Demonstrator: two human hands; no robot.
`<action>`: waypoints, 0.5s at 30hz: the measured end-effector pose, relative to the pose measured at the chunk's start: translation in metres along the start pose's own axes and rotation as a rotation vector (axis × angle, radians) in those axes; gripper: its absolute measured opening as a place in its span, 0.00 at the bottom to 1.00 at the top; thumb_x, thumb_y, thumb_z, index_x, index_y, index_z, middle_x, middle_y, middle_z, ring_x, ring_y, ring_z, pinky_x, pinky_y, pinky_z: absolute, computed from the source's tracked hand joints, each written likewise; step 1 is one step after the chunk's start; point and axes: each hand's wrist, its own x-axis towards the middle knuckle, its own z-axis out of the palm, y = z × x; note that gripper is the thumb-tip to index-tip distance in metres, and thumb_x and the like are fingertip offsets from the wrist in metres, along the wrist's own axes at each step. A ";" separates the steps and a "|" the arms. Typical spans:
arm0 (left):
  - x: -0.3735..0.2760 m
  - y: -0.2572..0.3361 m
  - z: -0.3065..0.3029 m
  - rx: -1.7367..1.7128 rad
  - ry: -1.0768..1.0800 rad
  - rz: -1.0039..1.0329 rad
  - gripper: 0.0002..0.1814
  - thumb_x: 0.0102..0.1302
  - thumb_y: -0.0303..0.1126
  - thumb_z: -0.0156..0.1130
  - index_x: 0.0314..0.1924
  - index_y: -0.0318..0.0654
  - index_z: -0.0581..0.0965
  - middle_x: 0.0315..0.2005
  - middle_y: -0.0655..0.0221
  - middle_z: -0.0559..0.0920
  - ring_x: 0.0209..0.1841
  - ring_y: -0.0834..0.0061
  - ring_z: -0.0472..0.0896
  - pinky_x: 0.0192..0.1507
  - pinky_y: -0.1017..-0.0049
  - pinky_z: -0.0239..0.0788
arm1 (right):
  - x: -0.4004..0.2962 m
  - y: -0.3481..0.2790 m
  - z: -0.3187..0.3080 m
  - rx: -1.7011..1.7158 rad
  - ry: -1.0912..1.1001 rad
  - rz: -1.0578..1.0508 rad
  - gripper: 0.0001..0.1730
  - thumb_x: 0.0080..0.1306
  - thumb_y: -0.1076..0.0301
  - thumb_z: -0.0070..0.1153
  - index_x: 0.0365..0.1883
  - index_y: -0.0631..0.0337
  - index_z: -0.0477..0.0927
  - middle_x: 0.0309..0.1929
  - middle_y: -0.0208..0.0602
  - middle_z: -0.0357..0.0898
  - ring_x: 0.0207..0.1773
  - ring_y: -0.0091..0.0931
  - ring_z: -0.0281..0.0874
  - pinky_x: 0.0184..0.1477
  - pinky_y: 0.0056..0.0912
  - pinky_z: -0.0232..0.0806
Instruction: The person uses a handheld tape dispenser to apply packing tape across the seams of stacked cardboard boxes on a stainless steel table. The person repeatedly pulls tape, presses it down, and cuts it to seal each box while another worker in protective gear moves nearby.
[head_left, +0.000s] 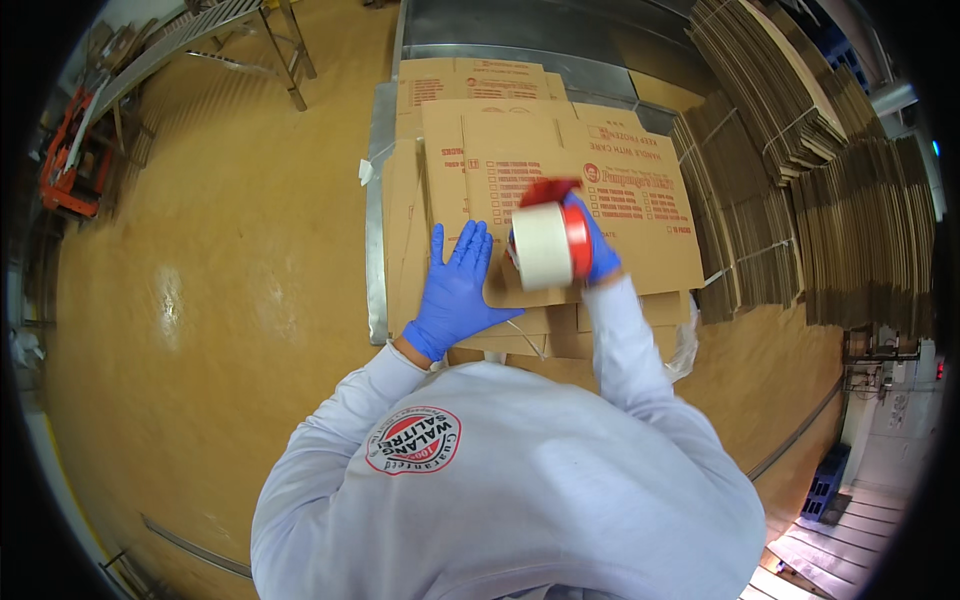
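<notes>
My left hand, in a blue glove, rests with fingers spread on the near left part of a flattened cardboard carton. Red printing and checkboxes cover the carton's upper face. In my right hand, also gloved in blue, is a red tape dispenser with a wide roll of whitish tape. The dispenser is blurred and held over the carton; whether it touches the board cannot be told. More flattened cartons lie beneath and beyond, on a metal table.
Tall bundles of strapped flat cardboard stand to the right. Clear plastic hangs by the table's near right corner. A roller conveyor and an orange machine are at the far left. A blue pallet lies at lower right.
</notes>
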 end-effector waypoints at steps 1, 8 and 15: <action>-0.001 0.001 -0.002 0.012 -0.011 -0.006 0.56 0.47 0.64 0.71 0.63 0.22 0.67 0.65 0.45 0.69 0.72 0.56 0.61 0.74 0.41 0.29 | 0.013 -0.011 -0.006 0.219 -0.043 0.112 0.16 0.75 0.61 0.43 0.50 0.61 0.77 0.43 0.38 0.84 0.43 0.30 0.83 0.47 0.36 0.77; 0.016 -0.005 -0.013 0.025 -0.013 -0.003 0.55 0.45 0.63 0.73 0.60 0.21 0.71 0.63 0.43 0.71 0.70 0.53 0.65 0.73 0.41 0.29 | 0.001 -0.095 0.030 -0.702 0.001 0.139 0.17 0.70 0.55 0.54 0.40 0.61 0.82 0.35 0.35 0.82 0.40 0.28 0.81 0.48 0.32 0.73; 0.143 -0.081 -0.023 0.247 -0.058 0.019 0.32 0.66 0.56 0.57 0.62 0.43 0.75 0.61 0.49 0.74 0.67 0.55 0.70 0.74 0.46 0.36 | -0.057 -0.099 -0.011 0.312 0.433 -0.396 0.34 0.64 0.42 0.53 0.46 0.71 0.78 0.44 0.47 0.79 0.47 0.34 0.78 0.55 0.37 0.68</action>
